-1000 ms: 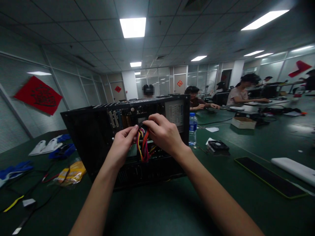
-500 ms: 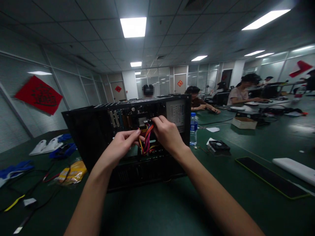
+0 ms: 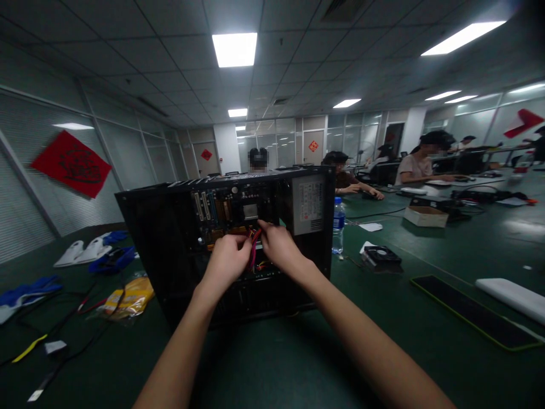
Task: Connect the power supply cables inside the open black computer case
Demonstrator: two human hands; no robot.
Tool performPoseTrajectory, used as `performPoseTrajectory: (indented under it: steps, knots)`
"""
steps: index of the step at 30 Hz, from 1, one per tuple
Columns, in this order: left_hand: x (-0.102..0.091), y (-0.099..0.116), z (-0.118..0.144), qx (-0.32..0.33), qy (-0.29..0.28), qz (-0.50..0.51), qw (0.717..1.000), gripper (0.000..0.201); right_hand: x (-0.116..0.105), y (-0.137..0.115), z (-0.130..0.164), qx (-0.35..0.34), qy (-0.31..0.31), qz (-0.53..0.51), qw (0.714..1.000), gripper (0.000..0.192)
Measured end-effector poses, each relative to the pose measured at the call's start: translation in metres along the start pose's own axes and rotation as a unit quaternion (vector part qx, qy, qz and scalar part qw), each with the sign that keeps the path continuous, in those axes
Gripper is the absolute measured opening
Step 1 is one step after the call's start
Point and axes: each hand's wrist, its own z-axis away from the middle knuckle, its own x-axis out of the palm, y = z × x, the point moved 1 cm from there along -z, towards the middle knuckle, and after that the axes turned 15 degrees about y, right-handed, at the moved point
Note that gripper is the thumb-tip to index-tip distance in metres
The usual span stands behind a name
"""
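Observation:
An opened black computer case (image 3: pixel 142 238) lies on its side edge in front of me, its inside facing me. Inside it are a motherboard with several slots (image 3: pixel 207 205), a square grey chip or plate (image 3: pixel 251 212) and a labelled power supply (image 3: pixel 309 204). My left hand (image 3: pixel 230 258) is closed, thumb and fingers pinching a bundle of red, orange and yellow power cables (image 3: pixel 254 253). On the other side of the bundle, my right hand (image 3: pixel 281 247) is closed on its upper part. The fingertips and the cable ends are partly hidden.
A water bottle (image 3: pixel 338 226) stands right of the case, and a cooling fan (image 3: pixel 380 257) lies farther right. Gloves (image 3: pixel 111 260), a yellow packet (image 3: pixel 130 298) and loose cables lie at left. Several people sit at the tables behind.
My left hand has moved right and closed around the cable bundle. My right hand has come slightly lower, uncovering the grey square on the board. The bundle is now bunched more tightly.

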Motion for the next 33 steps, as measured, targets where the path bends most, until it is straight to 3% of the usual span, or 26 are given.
performPoseTrajectory:
  steps: [5,9,16,23,33]
  knots:
    - [0.019,-0.014,-0.001,-0.027,0.014,-0.07,0.997,0.034,0.007,0.01,0.0,0.01,-0.023,-0.046,0.999,0.041]
    - [0.031,-0.027,-0.001,-0.049,0.0,-0.113,0.992,0.032,0.01,0.012,0.003,-0.022,-0.099,-0.112,0.988,0.031]
    - [0.042,-0.045,0.0,-0.049,-0.092,-0.11,0.988,0.037,0.025,0.02,0.006,0.009,-0.185,-0.171,0.968,0.027]
    - [0.046,-0.05,0.0,-0.06,-0.105,-0.117,0.986,0.042,0.034,0.026,0.005,0.062,-0.123,-0.123,0.983,0.023]
    - [0.05,-0.063,-0.002,-0.091,-0.107,-0.156,0.978,0.033,0.052,0.035,0.007,0.082,-0.099,-0.113,0.985,0.022]
